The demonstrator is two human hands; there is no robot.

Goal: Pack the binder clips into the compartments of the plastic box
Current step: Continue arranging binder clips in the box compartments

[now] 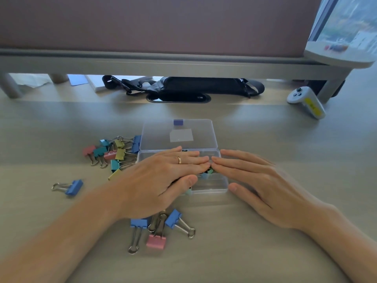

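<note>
A clear plastic box lies open mid-desk, its lid folded back flat behind it. My left hand lies flat over the box's left part, fingers straight. My right hand lies flat over its right side, fingertips meeting the left hand's. Small coloured clips show inside the box between the hands. A pile of coloured binder clips sits left of the box. One blue clip lies alone further left. Blue and pink clips lie near my left wrist.
A raised monitor shelf spans the back, with a black strap bag under it. A white controller lies at the back right. A monitor corner stands top right.
</note>
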